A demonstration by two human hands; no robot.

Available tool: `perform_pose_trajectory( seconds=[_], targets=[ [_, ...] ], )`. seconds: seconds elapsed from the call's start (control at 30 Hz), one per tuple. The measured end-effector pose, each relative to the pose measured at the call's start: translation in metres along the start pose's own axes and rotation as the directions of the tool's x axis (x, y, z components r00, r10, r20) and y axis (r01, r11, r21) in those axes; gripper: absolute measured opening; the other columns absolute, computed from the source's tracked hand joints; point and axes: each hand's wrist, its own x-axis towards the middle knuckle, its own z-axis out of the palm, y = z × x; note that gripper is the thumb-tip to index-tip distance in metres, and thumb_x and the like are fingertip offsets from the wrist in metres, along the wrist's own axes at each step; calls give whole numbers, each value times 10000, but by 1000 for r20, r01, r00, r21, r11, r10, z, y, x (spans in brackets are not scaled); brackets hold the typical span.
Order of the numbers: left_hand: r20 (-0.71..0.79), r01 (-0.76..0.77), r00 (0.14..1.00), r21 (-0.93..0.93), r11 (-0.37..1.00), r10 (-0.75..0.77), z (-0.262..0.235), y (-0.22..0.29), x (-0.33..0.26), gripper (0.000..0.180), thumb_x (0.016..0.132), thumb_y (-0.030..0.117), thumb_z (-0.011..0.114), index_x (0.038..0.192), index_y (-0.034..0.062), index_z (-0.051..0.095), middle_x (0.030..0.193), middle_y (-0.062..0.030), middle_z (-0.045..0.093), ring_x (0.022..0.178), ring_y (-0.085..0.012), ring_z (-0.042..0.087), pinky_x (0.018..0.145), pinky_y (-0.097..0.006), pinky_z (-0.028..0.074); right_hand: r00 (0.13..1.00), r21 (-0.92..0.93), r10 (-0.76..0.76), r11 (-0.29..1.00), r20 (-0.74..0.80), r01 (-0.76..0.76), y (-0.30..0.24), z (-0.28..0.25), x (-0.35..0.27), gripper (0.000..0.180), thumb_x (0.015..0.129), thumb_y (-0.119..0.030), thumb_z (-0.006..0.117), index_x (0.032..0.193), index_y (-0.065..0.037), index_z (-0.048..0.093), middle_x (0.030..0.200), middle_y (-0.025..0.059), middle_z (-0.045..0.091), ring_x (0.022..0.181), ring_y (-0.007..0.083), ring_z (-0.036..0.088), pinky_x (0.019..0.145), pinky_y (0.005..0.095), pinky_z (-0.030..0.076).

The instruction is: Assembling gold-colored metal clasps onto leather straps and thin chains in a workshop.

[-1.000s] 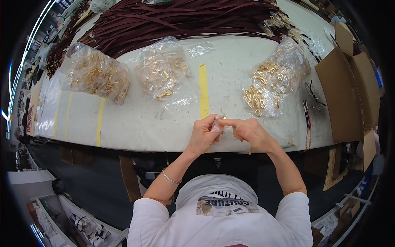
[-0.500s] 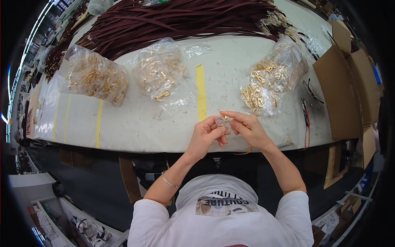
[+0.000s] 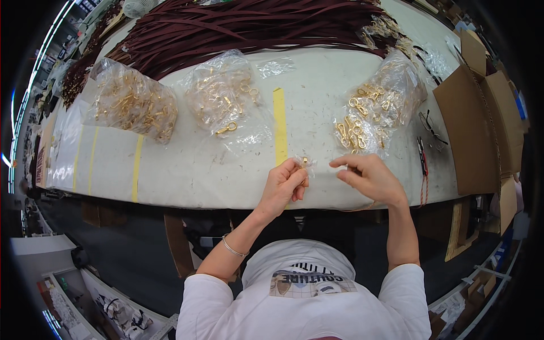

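- The small gold metal clasp in its clear plastic wrapper (image 3: 305,161) sits pinched at the fingertips of my left hand (image 3: 285,184), above the near edge of the white table (image 3: 187,170)
- My right hand (image 3: 368,177) is just to its right, apart from it, fingers loosely curled on nothing
- Open tabletop lies ahead, up to the clear bag of gold clasps (image 3: 377,105)

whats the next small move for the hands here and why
Probably bring the right hand back to the left hand. The left fingers pinch a small gold fitting in a clear wrapper above the table edge, while the right hand is apart with nothing visible in its fingers, so the piece looks only half handled.
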Motion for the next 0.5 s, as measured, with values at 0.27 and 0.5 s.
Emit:
perform_pose_trajectory(
  seconds=[0.27,0.5],
  targets=[
    [69,-136,989,108,985,129,18,-1,2,97,853,83,430,871,4,484,710,-22,533,546,-54,501,474,-179,400,979,740,53,663,-197,113,-2,48,19,242,738,-31,604,974,5,571,648,-33,512,550,18,455,464,148,328],
    [91,-176,982,137,975,165,14,3,2,187,871,112,431,943,-40,513,785,-50,571,689,-88,550,647,-215,451,970,674,58,729,-237,121,1,52,19,213,725,-8,617,934,20,591,644,-9,545,552,30,490,482,150,362]
  ],
)
